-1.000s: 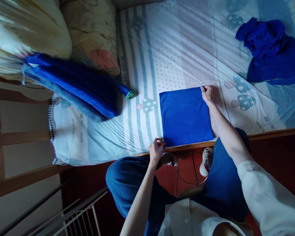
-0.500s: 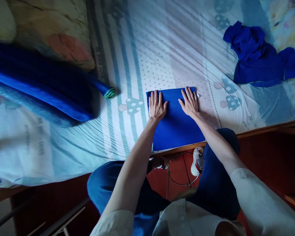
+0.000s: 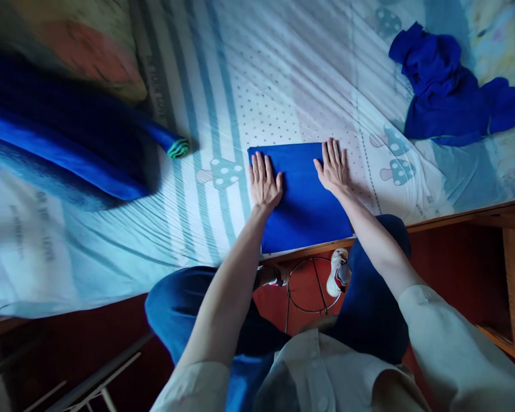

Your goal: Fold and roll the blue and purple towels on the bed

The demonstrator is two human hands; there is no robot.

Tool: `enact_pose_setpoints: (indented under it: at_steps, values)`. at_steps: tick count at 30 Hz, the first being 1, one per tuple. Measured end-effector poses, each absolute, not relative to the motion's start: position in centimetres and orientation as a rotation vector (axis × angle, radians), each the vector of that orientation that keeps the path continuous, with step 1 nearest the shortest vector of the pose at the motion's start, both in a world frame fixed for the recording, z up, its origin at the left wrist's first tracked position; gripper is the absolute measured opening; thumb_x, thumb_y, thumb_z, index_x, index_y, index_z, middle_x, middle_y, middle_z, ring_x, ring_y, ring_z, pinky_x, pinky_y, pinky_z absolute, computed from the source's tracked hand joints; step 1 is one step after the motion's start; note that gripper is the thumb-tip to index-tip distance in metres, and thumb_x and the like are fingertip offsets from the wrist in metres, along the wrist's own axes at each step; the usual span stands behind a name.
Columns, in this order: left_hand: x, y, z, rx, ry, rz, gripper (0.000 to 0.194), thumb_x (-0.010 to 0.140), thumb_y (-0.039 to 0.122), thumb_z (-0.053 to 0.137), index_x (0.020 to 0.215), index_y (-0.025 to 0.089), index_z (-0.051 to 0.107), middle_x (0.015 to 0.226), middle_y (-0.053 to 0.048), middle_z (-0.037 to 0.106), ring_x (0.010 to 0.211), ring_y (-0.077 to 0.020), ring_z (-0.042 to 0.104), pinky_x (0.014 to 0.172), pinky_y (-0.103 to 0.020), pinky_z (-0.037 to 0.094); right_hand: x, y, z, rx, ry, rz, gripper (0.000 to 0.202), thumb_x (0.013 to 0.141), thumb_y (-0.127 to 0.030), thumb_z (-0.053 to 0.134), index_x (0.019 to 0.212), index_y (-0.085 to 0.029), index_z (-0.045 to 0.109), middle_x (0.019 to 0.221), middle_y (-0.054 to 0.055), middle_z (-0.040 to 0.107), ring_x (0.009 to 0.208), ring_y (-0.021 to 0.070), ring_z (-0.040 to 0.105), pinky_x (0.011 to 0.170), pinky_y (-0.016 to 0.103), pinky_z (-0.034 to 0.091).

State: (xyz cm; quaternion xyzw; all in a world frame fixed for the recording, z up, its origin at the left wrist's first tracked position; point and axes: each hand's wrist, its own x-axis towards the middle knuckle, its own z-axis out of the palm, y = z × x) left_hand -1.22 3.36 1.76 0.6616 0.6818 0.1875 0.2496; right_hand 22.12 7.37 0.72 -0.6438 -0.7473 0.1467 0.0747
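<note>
A folded blue cloth (image 3: 304, 200) lies flat in a near-square on the bed's front edge. My left hand (image 3: 265, 182) rests palm down on its left side, fingers stretched out and pointing away from me. On the right side, my right hand (image 3: 333, 166) presses flat with fingers extended and the thumb apart, partly over the cloth's far right corner. Neither hand grips anything. What kind of item the folded cloth is, I cannot tell.
Rolled blue fabric (image 3: 60, 131) with a green-edged end lies at the left, near a patterned pillow (image 3: 90, 51). Crumpled blue cloth (image 3: 450, 91) sits at the right on the printed bedsheet (image 3: 197, 212). A wooden bed edge (image 3: 442, 222) runs before my knees.
The view has shifted slightly, so the scene sits a little higher and further left. My right hand lies slightly nearer the cloth's right edge; both hands stay flat on it.
</note>
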Motion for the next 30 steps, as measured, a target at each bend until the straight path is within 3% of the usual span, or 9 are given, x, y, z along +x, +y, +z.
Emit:
enact_pose_setpoints:
  at_steps: [2,9,22,26,30]
  values:
    - [-1.0,-0.1,2.0,1.792,1.854,0.493,0.072,0.101,0.045,0.036,0.163,0.010,0.027,0.173,-0.015,0.016,0.162,-0.0287,0.003,0.132,-0.057,0.007,22.3,5.6,1.4,-1.960,-2.235,0.457,0.072,0.107,-0.047,0.029,0.167,-0.012,0.013,0.174,0.013,0.011,0.162,0.0305,0.005,0.130,0.060,0.004]
    - [-0.9,-10.9,2.3,1.755,1.963,0.433,0.068,0.103,0.040,0.032,0.162,0.008,0.028,0.170,-0.018,0.024,0.161,-0.0264,0.009,0.131,-0.051,0.012,22.8,-3.3,3.2,-2.006,-2.198,0.459,0.065,0.107,-0.040,0.028,0.164,-0.008,0.025,0.171,0.015,0.022,0.161,0.0266,0.012,0.131,0.053,0.008]
    - [-0.2,-19.1,3.9,1.664,2.086,0.385,0.064,0.100,0.030,0.031,0.158,0.005,0.036,0.165,-0.024,0.034,0.158,-0.0321,0.022,0.128,-0.055,0.020,26.0,-16.6,3.6,-1.935,-2.173,0.508,0.058,0.102,-0.030,0.038,0.155,-0.008,0.046,0.163,0.018,0.041,0.155,0.0272,0.034,0.128,0.049,0.024]
    - [0.3,-19.9,4.6,1.538,2.089,0.446,0.062,0.096,0.024,0.036,0.152,0.000,0.043,0.160,-0.029,0.039,0.156,-0.0349,0.028,0.127,-0.055,0.024,26.1,-17.8,3.5,-1.947,-1.908,0.602,0.050,0.098,-0.025,0.042,0.143,-0.011,0.060,0.154,0.018,0.053,0.148,0.0276,0.046,0.124,0.047,0.035]
    - [0.4,-19.7,5.4,1.277,2.166,0.651,0.052,0.092,0.020,0.039,0.140,0.008,0.056,0.145,-0.025,0.058,0.145,-0.0308,0.048,0.121,-0.047,0.037,26.3,-18.1,3.2,-2.022,-1.285,0.744,0.037,0.093,-0.027,0.048,0.120,-0.016,0.072,0.129,0.018,0.072,0.126,0.0287,0.065,0.112,0.043,0.048]
